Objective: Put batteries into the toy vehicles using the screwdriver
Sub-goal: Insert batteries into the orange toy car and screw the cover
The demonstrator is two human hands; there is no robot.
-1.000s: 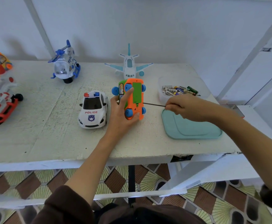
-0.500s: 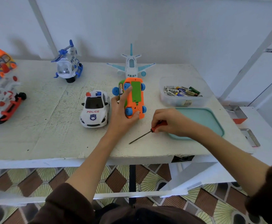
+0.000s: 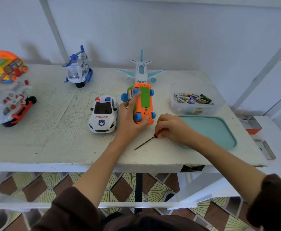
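Here the left hand (image 3: 129,120) holds the orange toy car (image 3: 143,104) tipped up on its side, so its flat bottom faces the camera. The thumb curls under the near end and one long finger lies across the bottom by a blue wheel. The car is smooth plastic with round blue wheels and a long green battery door (image 3: 144,97) in the middle, still closed.

The right hand (image 3: 171,129) has its fingers curled tight around the red handle of the screwdriver (image 3: 147,141). The thin dark metal rod lies on the table, just in front of the car, and its tip points toward the near edge.

The table (image 3: 53,130) is a white painted board, rough and scratched. A shiny white police car (image 3: 103,114) sits just left of the hand. Behind the orange car is a white and pale blue toy plane (image 3: 141,71), and farther left a blue and white toy helicopter (image 3: 78,70).

On the right a clear plastic tub (image 3: 195,101) holds a heap of little round batteries (image 3: 193,98). In front of it lies a flat teal lid (image 3: 213,130) with round corners, and the right wrist rests over its left edge.
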